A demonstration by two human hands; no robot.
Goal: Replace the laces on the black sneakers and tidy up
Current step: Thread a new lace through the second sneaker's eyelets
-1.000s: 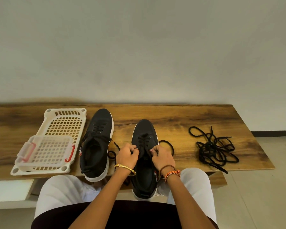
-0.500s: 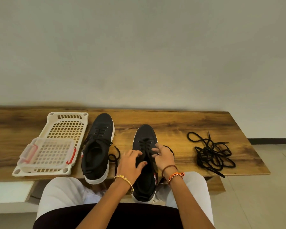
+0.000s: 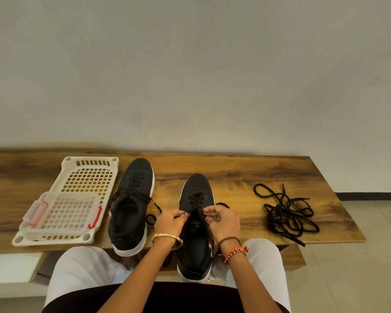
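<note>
Two black sneakers with white soles stand on the wooden table point(image 3: 246, 175). The left sneaker point(image 3: 131, 204) is laced, with a loose lace end trailing at its right. The right sneaker point(image 3: 196, 222) sits in front of me, its heel over the table edge. My left hand point(image 3: 170, 223) pinches a black lace end at the shoe's left eyelets. My right hand point(image 3: 224, 221) pinches the lace on the right side of the eyelets. A tangled pile of black laces point(image 3: 287, 213) lies on the table to the right.
A cream plastic basket tray point(image 3: 88, 168) lies at the left, with a clear lidded box with red clips point(image 3: 61, 214) resting on its near part. The wall runs behind the table. Tiled floor shows at the right. My knees are under the table edge.
My left hand came off the shoe's tongue and now pinches a lace end at the left eyelets. My right hand lifted slightly, still at the laces. The view tilted a little.
</note>
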